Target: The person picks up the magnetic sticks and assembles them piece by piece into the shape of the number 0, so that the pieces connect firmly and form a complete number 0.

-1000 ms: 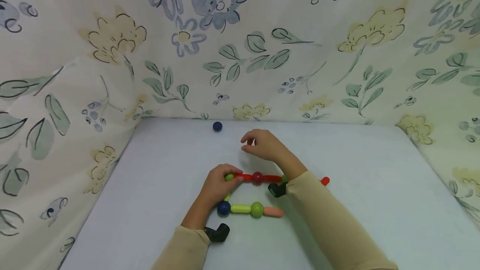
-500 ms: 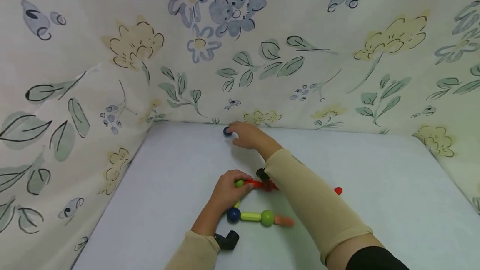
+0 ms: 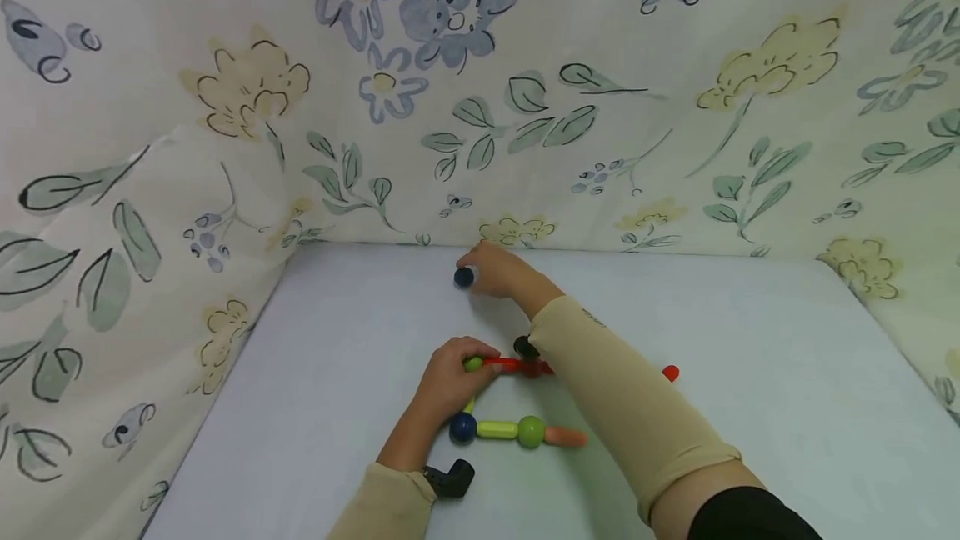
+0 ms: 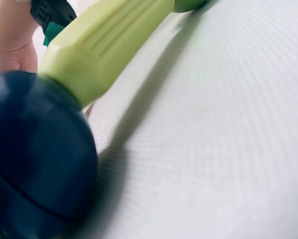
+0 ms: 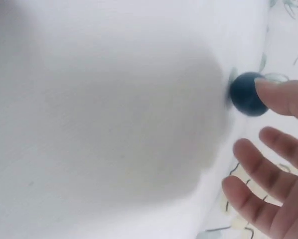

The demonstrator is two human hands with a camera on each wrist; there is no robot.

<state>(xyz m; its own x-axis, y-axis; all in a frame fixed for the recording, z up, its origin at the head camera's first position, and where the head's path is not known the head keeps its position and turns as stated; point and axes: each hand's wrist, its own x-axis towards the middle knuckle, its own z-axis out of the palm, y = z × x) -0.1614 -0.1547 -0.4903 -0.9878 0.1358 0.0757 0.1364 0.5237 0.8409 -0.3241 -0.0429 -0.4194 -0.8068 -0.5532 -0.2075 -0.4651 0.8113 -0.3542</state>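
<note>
My right hand (image 3: 501,271) pinches a dark blue ball (image 3: 464,277) near the table's back edge; the right wrist view shows a fingertip overlapping this ball (image 5: 247,93), the other fingers spread below. My left hand (image 3: 444,383) pinches a red rod (image 3: 506,365) beside a small green ball (image 3: 473,364). Below it, another dark blue ball (image 3: 462,428) joins a yellow-green rod (image 3: 497,430), a green ball (image 3: 531,432) and a salmon rod (image 3: 566,437) in a row. That blue ball (image 4: 39,159) looms large in the left wrist view.
My right sleeve (image 3: 615,394) crosses over the red row, hiding part of it past the red ball (image 3: 532,368). A red rod end (image 3: 671,373) shows beyond the sleeve. Floral cloth (image 3: 480,107) hangs along the white table's (image 3: 360,315) back and sides.
My right hand has reached to the back of the table and taken hold of the dark blue ball, moving it slightly right and nearer. The left hand stays on the red rod.
</note>
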